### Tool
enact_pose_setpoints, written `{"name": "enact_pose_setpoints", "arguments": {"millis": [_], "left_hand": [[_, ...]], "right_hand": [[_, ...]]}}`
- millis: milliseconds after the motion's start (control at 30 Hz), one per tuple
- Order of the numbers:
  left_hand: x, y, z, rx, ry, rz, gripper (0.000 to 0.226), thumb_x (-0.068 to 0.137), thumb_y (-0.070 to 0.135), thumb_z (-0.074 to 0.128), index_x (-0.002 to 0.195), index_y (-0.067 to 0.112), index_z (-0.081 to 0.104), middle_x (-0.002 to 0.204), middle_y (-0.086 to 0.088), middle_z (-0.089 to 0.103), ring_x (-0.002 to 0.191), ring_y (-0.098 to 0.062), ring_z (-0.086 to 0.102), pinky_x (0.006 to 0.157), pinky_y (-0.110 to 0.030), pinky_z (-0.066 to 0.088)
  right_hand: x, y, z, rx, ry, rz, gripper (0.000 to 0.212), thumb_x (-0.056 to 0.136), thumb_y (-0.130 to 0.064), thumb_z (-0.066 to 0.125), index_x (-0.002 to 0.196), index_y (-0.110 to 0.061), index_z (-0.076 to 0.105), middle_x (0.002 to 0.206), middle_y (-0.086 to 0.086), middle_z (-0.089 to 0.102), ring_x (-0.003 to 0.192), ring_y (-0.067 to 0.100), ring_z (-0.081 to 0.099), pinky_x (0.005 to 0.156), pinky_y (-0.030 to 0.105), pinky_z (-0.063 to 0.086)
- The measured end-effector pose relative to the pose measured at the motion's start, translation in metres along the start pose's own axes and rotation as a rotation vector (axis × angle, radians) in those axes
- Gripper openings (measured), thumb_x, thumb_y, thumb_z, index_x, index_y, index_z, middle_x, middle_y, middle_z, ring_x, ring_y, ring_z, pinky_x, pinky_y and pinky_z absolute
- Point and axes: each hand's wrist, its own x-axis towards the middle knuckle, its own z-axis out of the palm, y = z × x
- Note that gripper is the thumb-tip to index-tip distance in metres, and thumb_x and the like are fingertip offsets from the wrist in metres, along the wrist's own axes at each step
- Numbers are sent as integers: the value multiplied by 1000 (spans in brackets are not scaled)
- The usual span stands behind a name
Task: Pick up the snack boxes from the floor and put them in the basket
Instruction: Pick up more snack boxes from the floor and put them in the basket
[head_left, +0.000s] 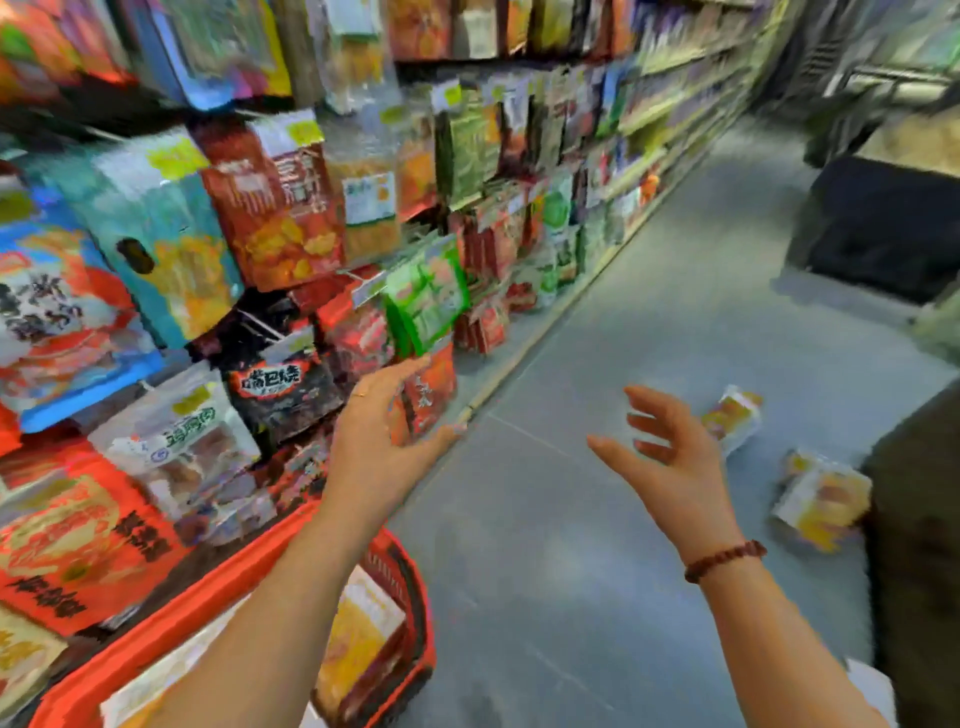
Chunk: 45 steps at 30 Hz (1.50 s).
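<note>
Aisle floor (561, 582): two snack boxes (823, 501), axes blurred; left hand (384, 426), right hand (670, 457) splayed, empty.

A grey tiled floor (649, 322) is flanked on the left by long shelves (519, 171) packed with coloured snack packets (270, 202)

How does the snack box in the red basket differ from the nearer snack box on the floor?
The snack box in the basket stands tilted inside the red basket; the nearer floor box lies on the grey floor. The left forearm hides part of the snack box in the basket; the nearer floor box is in open view. Both show white and yellow-orange wrapping.
</note>
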Motion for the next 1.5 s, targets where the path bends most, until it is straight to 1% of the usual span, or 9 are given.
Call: {"name": "enact_pose_setpoints", "arguments": {"millis": [100, 200, 267, 333, 567, 700, 933, 1200, 1500], "left_hand": [[12, 26, 45, -11, -60, 59, 62, 60, 58, 66, 117, 38, 50, 106, 22, 52, 99, 1, 49, 83, -7, 37], [20, 51, 103, -30, -136, 81, 60, 62, 52, 73, 117, 39, 51, 107, 23, 53, 101, -4, 54, 89, -17, 41], [21, 65, 139, -81, -209, 63, 59, 64, 35, 83, 116, 38, 53, 108, 26, 51, 105, -7, 54, 91, -25, 42], [26, 75, 171, -97, -264, 90, 58, 65, 27, 82, 112, 42, 53, 109, 30, 49, 103, -1, 52, 88, -21, 41], [86, 84, 282, -183, -396, 111, 60, 65, 30, 83, 110, 49, 50, 112, 25, 50, 106, 1, 51, 83, -14, 39], [135, 74, 353, -225, -448, 116, 57, 66, 21, 82, 113, 39, 55, 109, 16, 54, 104, -9, 54, 85, -24, 44], [224, 72, 477, -276, -560, 49, 57, 65, 21, 83, 114, 35, 57, 115, -1, 57, 105, -10, 54, 89, -27, 43], [293, 85, 617, -271, -636, 32, 59, 65, 18, 83, 114, 34, 56, 107, 19, 51, 102, -8, 53, 84, -21, 42], [356, 87, 781, -181, -638, -135, 57, 65, 21, 83, 108, 43, 54, 111, 3, 56, 104, -11, 53, 89, -28, 44]], "right_hand": [[10, 12, -54, 9, 82, -5, 53, 66, -16, 83, 103, -42, 56, 115, -2, 60, 97, 4, 58, 76, 18, 47], [17, 29, -114, 21, 202, 19, 52, 65, -15, 83, 104, -40, 58, 112, -2, 62, 100, 10, 60, 81, 27, 49], [20, 40, -145, 10, 253, 43, 51, 66, -18, 83, 106, -38, 60, 113, -4, 62, 99, 3, 59, 83, 28, 49], [24, 48, -168, -2, 303, 61, 50, 66, -19, 82, 109, -35, 60, 114, -5, 62, 96, -4, 58, 81, 25, 49], [75, 95, -215, -51, 417, 120, 49, 68, -22, 81, 108, -35, 57, 111, -11, 59, 101, 2, 57, 80, 23, 49], [129, 131, -233, -119, 452, 166, 52, 69, -23, 81, 115, -31, 58, 111, -11, 58, 102, 2, 56, 77, 16, 46], [234, 175, -272, -186, 492, 255, 54, 69, -23, 80, 118, -30, 57, 112, -12, 55, 101, 0, 55, 80, 18, 49], [347, 256, -326, -200, 456, 355, 55, 70, -25, 79, 119, -30, 54, 115, -9, 53, 101, -1, 53, 77, 11, 43], [481, 372, -417, -217, 289, 411, 55, 72, -24, 78, 115, -39, 47, 110, -16, 50, 99, -4, 50, 75, 6, 39]]}}
